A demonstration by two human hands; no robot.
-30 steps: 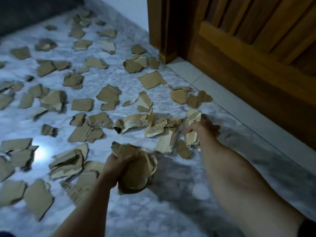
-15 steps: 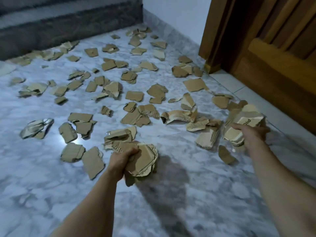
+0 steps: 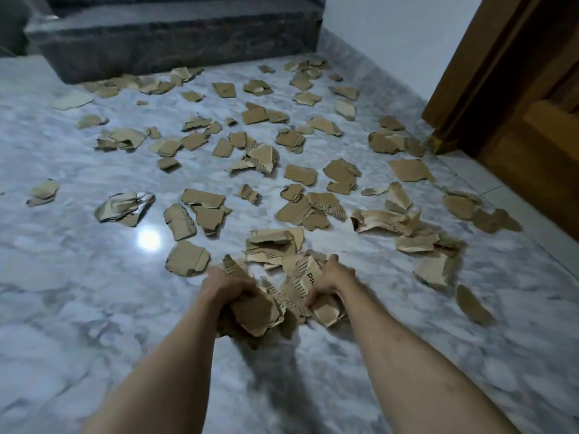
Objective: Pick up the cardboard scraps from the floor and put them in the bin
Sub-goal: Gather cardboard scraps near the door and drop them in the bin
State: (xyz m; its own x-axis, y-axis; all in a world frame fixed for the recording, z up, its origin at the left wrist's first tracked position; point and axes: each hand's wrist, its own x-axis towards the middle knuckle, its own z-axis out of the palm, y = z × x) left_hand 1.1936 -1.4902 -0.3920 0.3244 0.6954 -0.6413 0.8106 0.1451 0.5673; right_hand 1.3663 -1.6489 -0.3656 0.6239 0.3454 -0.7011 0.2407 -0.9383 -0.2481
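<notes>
Both hands meet low over the marble floor, the left hand curled round a thick wad of scraps and the right hand gripping a smaller printed bunch, the two loads pressed edge to edge, apparently to merge them into one carry. Dozens more pieces lie scattered ahead of the hands and out to their right, up to the step and door (no bin is in sight).
</notes>
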